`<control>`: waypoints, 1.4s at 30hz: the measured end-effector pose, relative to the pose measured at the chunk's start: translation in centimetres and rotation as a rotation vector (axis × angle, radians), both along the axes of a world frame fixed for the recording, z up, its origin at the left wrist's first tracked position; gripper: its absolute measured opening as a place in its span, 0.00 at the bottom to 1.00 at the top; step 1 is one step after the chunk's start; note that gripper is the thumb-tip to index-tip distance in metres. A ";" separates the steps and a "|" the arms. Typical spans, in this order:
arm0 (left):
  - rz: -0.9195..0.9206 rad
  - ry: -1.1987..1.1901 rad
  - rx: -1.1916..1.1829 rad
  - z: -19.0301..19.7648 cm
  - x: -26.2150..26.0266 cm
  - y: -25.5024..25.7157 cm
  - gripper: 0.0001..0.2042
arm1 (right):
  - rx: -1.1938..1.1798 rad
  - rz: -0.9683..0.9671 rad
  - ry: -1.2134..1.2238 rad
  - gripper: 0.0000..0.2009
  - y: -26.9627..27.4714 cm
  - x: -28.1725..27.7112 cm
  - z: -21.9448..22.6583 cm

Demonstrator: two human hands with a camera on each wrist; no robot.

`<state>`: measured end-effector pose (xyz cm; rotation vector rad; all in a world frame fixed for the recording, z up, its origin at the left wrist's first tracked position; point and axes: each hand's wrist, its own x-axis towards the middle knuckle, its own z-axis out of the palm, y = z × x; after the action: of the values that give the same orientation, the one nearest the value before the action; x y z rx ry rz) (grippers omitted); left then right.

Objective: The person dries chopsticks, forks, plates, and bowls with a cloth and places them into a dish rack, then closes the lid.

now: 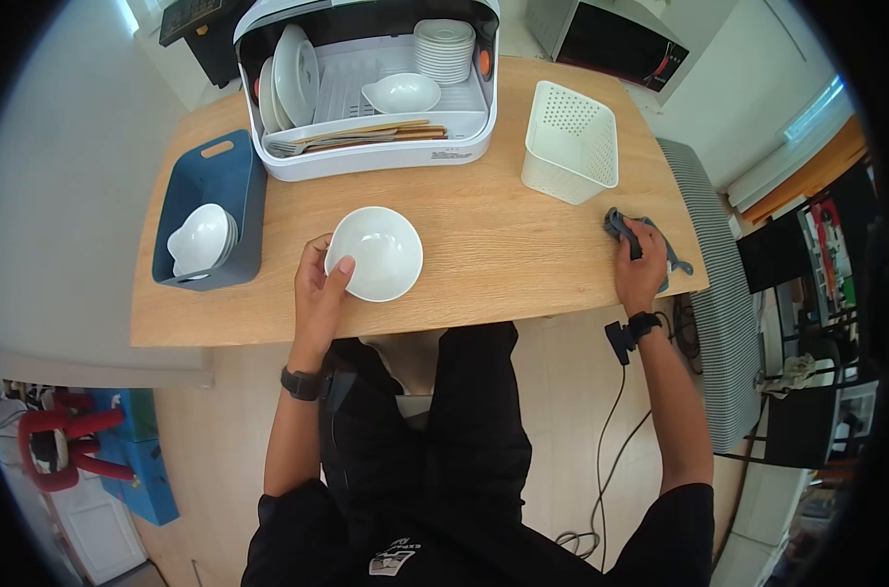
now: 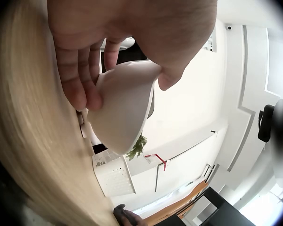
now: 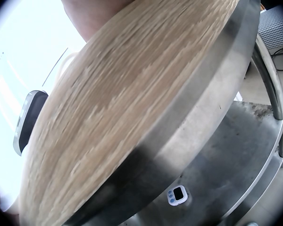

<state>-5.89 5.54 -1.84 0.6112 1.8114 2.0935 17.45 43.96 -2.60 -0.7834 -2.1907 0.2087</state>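
Note:
A white bowl (image 1: 386, 256) is gripped at its left side by my left hand (image 1: 316, 293), thumb over the rim and fingers against the outside. The left wrist view shows the bowl (image 2: 120, 108) tilted on its side from that camera, close over the wooden tabletop. At the table's right end my right hand (image 1: 643, 262) grips a bunched dark grey cloth (image 1: 677, 259), part of which spreads out beside the fingers. Only a bit of the right hand (image 3: 96, 14) shows at the top of the right wrist view.
A white dish rack (image 1: 366, 161) with plates, a bowl, small stacked dishes and cutlery stands at the back of the table (image 1: 484, 264). To the left is a blue-grey bin (image 1: 246, 225) holding white bowls. A cream perforated basket (image 1: 572, 147) sits at the back right.

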 end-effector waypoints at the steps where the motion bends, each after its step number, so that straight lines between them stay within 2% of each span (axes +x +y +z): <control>1: 0.018 0.096 -0.008 -0.2 0.4 0.3 0.20 | -0.011 0.005 -0.002 0.14 -0.1 0.0 0.1; 2: 0.041 0.196 -0.018 -0.2 0.6 0.5 0.20 | 0.010 0.017 -0.010 0.14 0.1 0.0 0.0; 6: 0.053 0.125 -0.012 -0.7 1.0 0.3 0.20 | 0.043 0.016 -0.015 0.13 0.2 -0.1 -0.3; 11: 0.131 0.348 -0.028 -1.0 1.0 0.8 0.23 | 0.018 0.022 0.015 0.15 -0.3 -0.2 0.0; 14: 0.148 0.381 -0.062 -0.8 1.3 0.5 0.24 | 0.038 0.077 0.043 0.16 -0.1 -0.2 -0.1; 17: 0.163 0.471 -0.047 -0.9 1.0 0.3 0.26 | 0.090 0.093 -0.015 0.15 0.3 0.0 -0.3; 23: 0.188 0.474 -0.014 -0.9 1.1 0.1 0.26 | 0.106 0.130 -0.112 0.16 1.0 0.0 0.5; 25: 0.203 0.464 -0.012 -0.8 1.1 0.0 0.25 | -0.102 0.213 -0.059 0.15 1.7 0.3 1.1; 28: 0.192 0.437 -0.035 -0.8 1.3 -0.1 0.24 | -0.165 0.304 -0.096 0.14 -0.9 0.0 2.9; 30: 0.187 0.430 -0.063 -0.7 1.2 -0.4 0.24 | -0.091 0.402 -0.121 0.15 -3.9 -1.6 4.4; 32: 0.177 0.454 -0.061 -0.7 1.3 -0.2 0.24 | 0.070 0.546 -0.267 0.18 -8.9 -2.9 6.9; 33: 0.167 0.460 -0.058 -0.7 1.3 -0.2 0.24 | 0.178 0.618 -0.283 0.21 -10.3 -3.8 7.7; 35: 0.156 0.450 -0.073 -0.8 1.3 -0.2 0.23 | 0.218 0.752 -0.260 0.21 -14.0 -6.0 9.4; 40: 0.152 0.462 -0.082 -0.6 1.4 -0.3 0.23 | 0.260 1.008 -0.263 0.20 -19.4 -11.7 9.5; 41: 0.144 0.468 -0.092 -0.5 1.4 -0.3 0.23 | 0.260 1.012 -0.260 0.20 -20.2 -12.8 9.4; 42: 0.147 0.468 -0.094 -0.6 1.4 -0.2 0.23 | 0.350 1.057 -0.273 0.18 -20.9 -13.9 9.4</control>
<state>-4.51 5.31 -2.41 1.0404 2.2483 2.0646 3.53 23.02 6.78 0.6239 -2.5979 0.2270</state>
